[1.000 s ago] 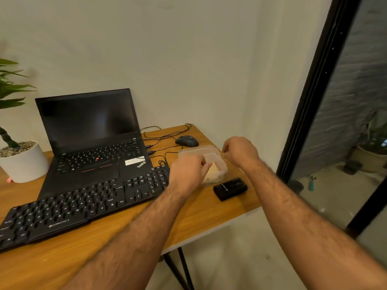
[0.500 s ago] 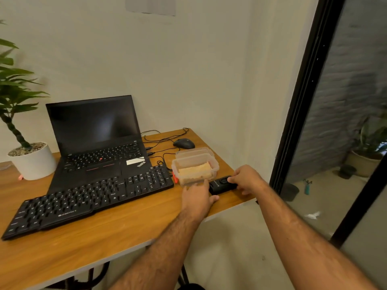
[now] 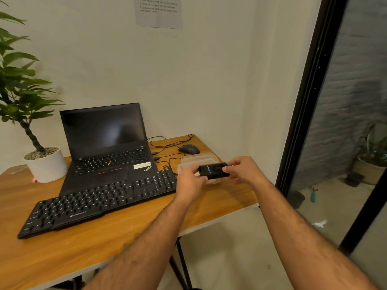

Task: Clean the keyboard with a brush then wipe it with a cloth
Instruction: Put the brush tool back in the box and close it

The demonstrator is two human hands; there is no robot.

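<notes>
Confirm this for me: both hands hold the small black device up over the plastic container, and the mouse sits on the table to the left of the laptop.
One thing is off. The mouse sits to the right of the laptop, behind the plastic container, as the head view shows. The rest holds: the left hand and right hand hold the small black device up over the container.

Small black device [image 3: 213, 170] held above a clear plastic container [image 3: 195, 159], pinched at its ends by left hand [image 3: 191, 184] and right hand [image 3: 244, 170]. Black keyboard [image 3: 100, 203] lying on wooden desk [image 3: 125, 237] before open laptop [image 3: 104, 141]. Mouse [image 3: 189, 149] near the wall, potted plant [image 3: 45, 164] far left.
</notes>
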